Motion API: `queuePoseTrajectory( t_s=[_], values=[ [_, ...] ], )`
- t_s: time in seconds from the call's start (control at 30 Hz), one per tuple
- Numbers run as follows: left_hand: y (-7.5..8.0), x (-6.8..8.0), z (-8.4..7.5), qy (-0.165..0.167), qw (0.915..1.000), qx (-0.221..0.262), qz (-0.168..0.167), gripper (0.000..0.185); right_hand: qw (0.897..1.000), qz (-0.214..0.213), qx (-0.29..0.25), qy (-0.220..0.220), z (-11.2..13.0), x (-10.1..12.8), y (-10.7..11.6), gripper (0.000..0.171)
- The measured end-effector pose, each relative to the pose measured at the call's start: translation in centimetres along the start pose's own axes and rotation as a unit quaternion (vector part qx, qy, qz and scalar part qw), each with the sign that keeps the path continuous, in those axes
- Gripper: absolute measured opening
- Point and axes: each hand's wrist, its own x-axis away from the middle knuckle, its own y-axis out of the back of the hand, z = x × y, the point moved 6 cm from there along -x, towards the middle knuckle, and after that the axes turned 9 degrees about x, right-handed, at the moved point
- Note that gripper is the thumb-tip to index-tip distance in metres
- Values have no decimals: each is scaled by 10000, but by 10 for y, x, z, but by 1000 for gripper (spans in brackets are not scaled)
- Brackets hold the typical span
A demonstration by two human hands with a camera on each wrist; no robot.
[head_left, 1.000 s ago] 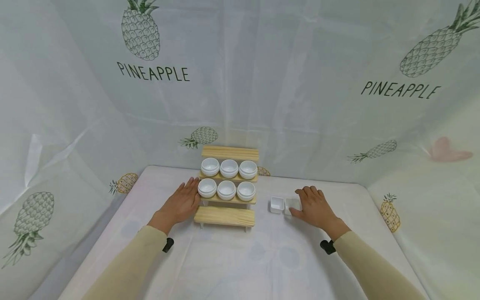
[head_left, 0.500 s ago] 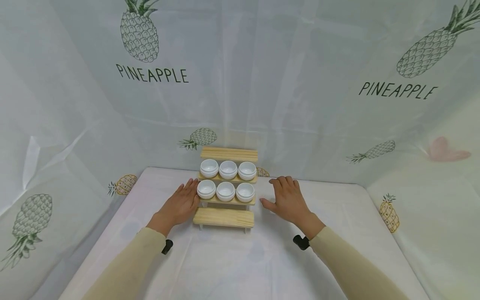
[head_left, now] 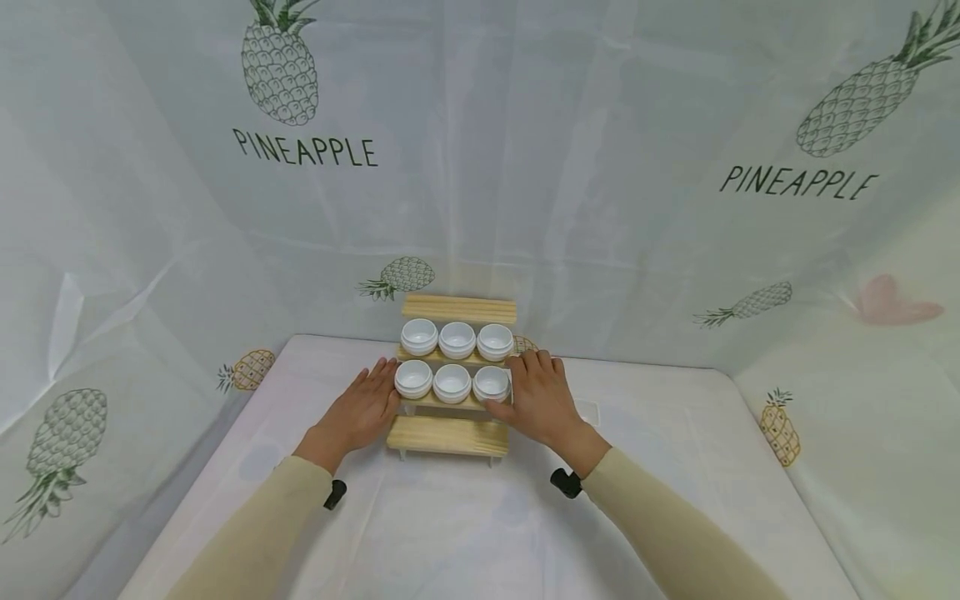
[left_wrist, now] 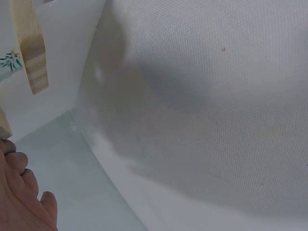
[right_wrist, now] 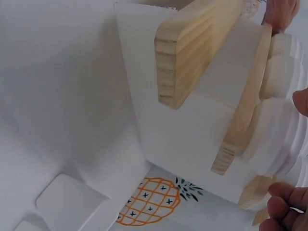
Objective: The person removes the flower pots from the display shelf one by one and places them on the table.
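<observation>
A wooden stepped stand (head_left: 448, 435) with white supports is at the middle of the table in the head view. Two of its shelves each carry a row of white round bowls. My left hand (head_left: 363, 408) lies against the stand's left side, fingers extended. At the right end of the lower row, my right hand (head_left: 543, 398) spreads thumb and fingers around the right bowl (head_left: 491, 382). The right wrist view has the thumb (right_wrist: 301, 102) and fingers (right_wrist: 288, 204) on opposite sides of that bowl (right_wrist: 274, 137); firm contact is unclear.
A white square dish (head_left: 588, 411) shows partly behind my right wrist. Two white square dishes (right_wrist: 72, 202) appear at the lower left of the right wrist view. A pineapple-print cloth (head_left: 600, 208) hangs behind the table (head_left: 465, 533).
My right hand has moved left from the square dishes, across to the right bowl of the lower row. The left hand stays against the stand.
</observation>
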Motion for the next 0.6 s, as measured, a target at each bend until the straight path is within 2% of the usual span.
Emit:
queuePoseTrajectory(
  t_s=[0.4, 0.6],
  values=[
    [2, 2, -2, -7, 10000, 23, -51, 62, 9994, -207, 247, -83, 5, 1, -4, 65],
    [2, 3, -2, -12, 10000, 47, -15, 62, 9995, -84, 282, -87, 8, 1, -7, 66]
  ],
)
